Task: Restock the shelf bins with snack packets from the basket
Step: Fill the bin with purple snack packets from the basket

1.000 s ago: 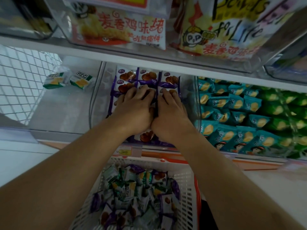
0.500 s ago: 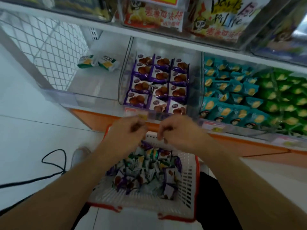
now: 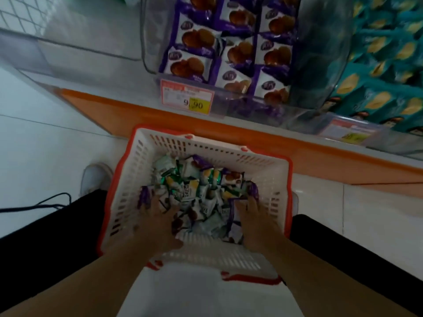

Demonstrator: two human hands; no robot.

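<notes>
Both hands are down off the shelf bin now and inside the basket (image 3: pixel 146 156). Left hand (image 3: pixel 158 221) spreads open fingers over the snack packets (image 3: pixel 194 191); right hand (image 3: pixel 253 219) digs in, its finger grip impossible to tell.

A shop, plainly, at a snack aisle; a white shelf with an orange edge (image 3: pixel 146 115) carries clear plastic bins (image 3: pixel 320 65), one packed with rows of purple biscuit packets (image 3: pixel 190 65), its neighbour with teal packets (image 3: pixel 377 92); a red and yellow price tag (image 3: pixel 187 99) reading 9.90 is fixed to the front of the purple bin, another tag (image 3: pixel 352 133) sits farther right; a white shopping basket with a red rim (image 3: pixel 160 145) stands on the pale tiled floor (image 3: pixel 45 145), heaped with mixed snack packets (image 3: pixel 194 186).
</notes>
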